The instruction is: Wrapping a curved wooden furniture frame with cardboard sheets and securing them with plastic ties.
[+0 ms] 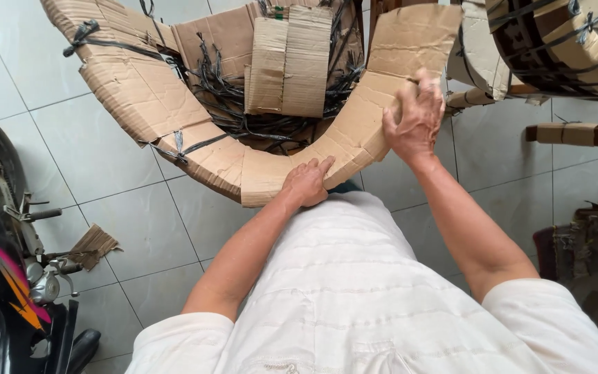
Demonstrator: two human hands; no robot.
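Observation:
A large curved object wrapped in brown cardboard (147, 104) bends in a U shape in front of me, tied with black straps (195, 147). My left hand (306, 181) presses flat on the cardboard at the bottom of the curve, near my stomach. My right hand (413, 121) grips the cardboard sheet (410, 41) on the right arm of the curve, fingers curled over its edge. Inside the curve lie folded cardboard pieces (288, 62) over a tangle of black straps.
A motorcycle (1, 263) stands at the left edge on the white tiled floor (98, 145). A torn cardboard scrap (93, 246) lies beside it. Another strapped, cardboard-wrapped round object (562, 41) sits at the upper right, with wooden furniture parts (583, 133) below it.

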